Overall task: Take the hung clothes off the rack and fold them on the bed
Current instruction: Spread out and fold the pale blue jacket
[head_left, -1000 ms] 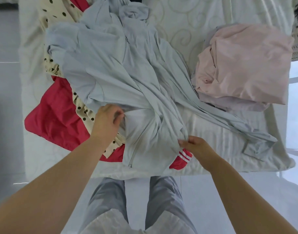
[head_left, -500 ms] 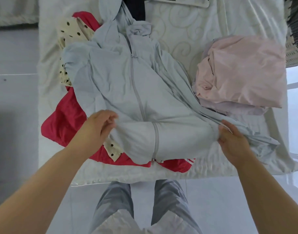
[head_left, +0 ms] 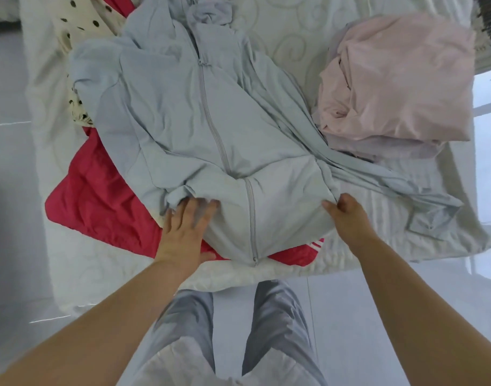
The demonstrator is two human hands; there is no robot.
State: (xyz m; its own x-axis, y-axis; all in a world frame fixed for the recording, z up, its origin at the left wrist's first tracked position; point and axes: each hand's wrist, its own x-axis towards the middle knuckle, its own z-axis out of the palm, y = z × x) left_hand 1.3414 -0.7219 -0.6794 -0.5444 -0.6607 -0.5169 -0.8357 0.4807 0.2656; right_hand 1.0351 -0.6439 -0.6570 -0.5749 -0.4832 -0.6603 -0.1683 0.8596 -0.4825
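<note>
A pale blue zip-up hooded jacket (head_left: 183,112) lies front-up on the white bed (head_left: 280,37), its bottom hem folded up over the zipper. My left hand (head_left: 187,229) lies flat with spread fingers on the left end of that fold, pressing it down. My right hand (head_left: 348,215) pinches the right end of the fold between thumb and fingers. One long sleeve (head_left: 400,188) trails off to the right across the mattress.
A red garment (head_left: 99,196) and a cream polka-dot garment (head_left: 82,26) lie under the jacket at the left. A folded pink pile (head_left: 400,79) sits at the right. The bed's near edge runs just in front of my legs; grey floor surrounds it.
The folded hem has been laid down onto the jacket. My left hand let go of the cloth and flattened on it; my right hand shifted inward along the fold.
</note>
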